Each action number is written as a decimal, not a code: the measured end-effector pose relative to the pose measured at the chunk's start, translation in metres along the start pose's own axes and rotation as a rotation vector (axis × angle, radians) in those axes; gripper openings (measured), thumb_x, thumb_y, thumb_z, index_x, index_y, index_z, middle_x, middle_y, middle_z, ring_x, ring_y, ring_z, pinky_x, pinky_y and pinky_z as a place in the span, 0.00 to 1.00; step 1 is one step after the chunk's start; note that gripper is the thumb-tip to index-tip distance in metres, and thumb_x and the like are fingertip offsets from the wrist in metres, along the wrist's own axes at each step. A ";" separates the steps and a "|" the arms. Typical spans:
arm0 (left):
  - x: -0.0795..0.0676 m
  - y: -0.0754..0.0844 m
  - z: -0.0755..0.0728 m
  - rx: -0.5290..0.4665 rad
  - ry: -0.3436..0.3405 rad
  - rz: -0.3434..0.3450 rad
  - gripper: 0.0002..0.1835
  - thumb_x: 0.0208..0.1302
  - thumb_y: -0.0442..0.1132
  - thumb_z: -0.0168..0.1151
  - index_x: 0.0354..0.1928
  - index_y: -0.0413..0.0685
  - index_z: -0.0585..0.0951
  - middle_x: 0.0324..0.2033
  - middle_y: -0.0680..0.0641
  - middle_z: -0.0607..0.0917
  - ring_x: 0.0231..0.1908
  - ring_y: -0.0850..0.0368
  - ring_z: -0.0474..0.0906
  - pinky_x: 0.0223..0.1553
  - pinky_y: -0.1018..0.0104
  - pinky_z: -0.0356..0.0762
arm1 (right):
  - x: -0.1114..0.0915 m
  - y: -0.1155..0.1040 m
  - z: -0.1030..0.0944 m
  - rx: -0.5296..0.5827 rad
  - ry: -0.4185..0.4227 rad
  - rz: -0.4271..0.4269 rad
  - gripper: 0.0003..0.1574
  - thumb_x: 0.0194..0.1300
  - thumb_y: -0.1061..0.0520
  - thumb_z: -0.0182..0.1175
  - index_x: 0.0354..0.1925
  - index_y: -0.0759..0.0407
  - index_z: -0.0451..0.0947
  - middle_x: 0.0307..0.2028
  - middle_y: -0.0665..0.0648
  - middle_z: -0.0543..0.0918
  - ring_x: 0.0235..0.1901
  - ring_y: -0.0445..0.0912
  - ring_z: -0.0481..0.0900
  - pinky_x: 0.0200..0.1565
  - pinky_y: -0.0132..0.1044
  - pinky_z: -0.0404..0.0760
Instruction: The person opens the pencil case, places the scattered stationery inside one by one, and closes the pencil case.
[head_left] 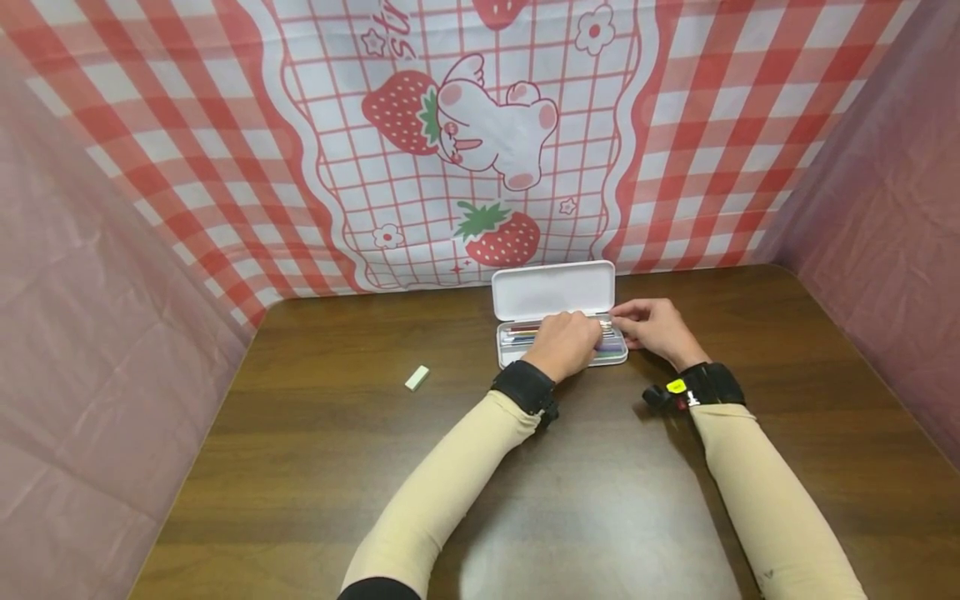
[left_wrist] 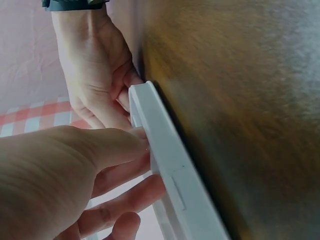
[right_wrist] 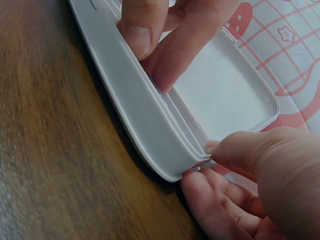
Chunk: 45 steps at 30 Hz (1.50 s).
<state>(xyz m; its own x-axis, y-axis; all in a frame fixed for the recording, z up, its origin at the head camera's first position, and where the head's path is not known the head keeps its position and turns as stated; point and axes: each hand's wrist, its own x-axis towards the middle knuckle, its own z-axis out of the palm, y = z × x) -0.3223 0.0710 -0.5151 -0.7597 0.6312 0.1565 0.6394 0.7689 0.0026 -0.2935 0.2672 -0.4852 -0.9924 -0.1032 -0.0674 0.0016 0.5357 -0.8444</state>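
A white pencil case (head_left: pixel 553 292) stands on the table with its hinged lid raised at the back. Several slim pencils or pens (head_left: pixel 520 332) lie lengthwise inside it. My left hand (head_left: pixel 566 343) reaches over the front rim, thumb and fingers bent down into the tray. In the right wrist view the left fingertips (right_wrist: pixel 142 42) are inside the case; whether they pinch one of the pencils cannot be seen. My right hand (head_left: pixel 660 331) pinches the case's right end, thumb on the rim and fingers below at the corner.
A small white block (head_left: pixel 417 378), like an eraser, lies on the brown wooden table (head_left: pixel 337 467) left of the case. Behind the table's back edge hangs a red-and-white checked cloth (head_left: pixel 697 150) with strawberries. Pink cloth (head_left: pixel 885 225) hangs at both sides.
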 end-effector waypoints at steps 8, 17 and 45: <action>0.010 -0.006 0.000 -0.029 0.039 0.024 0.05 0.67 0.46 0.76 0.32 0.69 0.92 0.33 0.62 0.92 0.33 0.59 0.86 0.32 0.56 0.86 | -0.001 0.000 0.001 -0.002 0.004 -0.013 0.22 0.81 0.58 0.68 0.64 0.72 0.86 0.42 0.61 0.88 0.29 0.36 0.82 0.36 0.27 0.90; 0.005 -0.018 0.002 0.029 0.104 -0.007 0.04 0.69 0.50 0.73 0.35 0.66 0.91 0.31 0.59 0.90 0.31 0.57 0.87 0.28 0.55 0.83 | 0.000 0.002 0.001 0.009 0.003 0.000 0.23 0.80 0.57 0.69 0.64 0.71 0.86 0.44 0.63 0.88 0.30 0.35 0.83 0.37 0.27 0.90; -0.150 -0.024 -0.092 0.183 0.127 0.054 0.10 0.73 0.48 0.75 0.48 0.52 0.89 0.39 0.51 0.91 0.39 0.53 0.89 0.30 0.59 0.88 | -0.001 0.000 -0.001 0.005 -0.009 0.012 0.25 0.81 0.55 0.68 0.67 0.71 0.84 0.53 0.72 0.86 0.32 0.38 0.83 0.37 0.26 0.90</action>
<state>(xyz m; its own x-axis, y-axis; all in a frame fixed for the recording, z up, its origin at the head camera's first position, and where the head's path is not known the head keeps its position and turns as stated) -0.2135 -0.0516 -0.4481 -0.6966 0.6628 0.2746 0.6376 0.7474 -0.1867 -0.2923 0.2682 -0.4847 -0.9911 -0.1049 -0.0822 0.0138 0.5327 -0.8462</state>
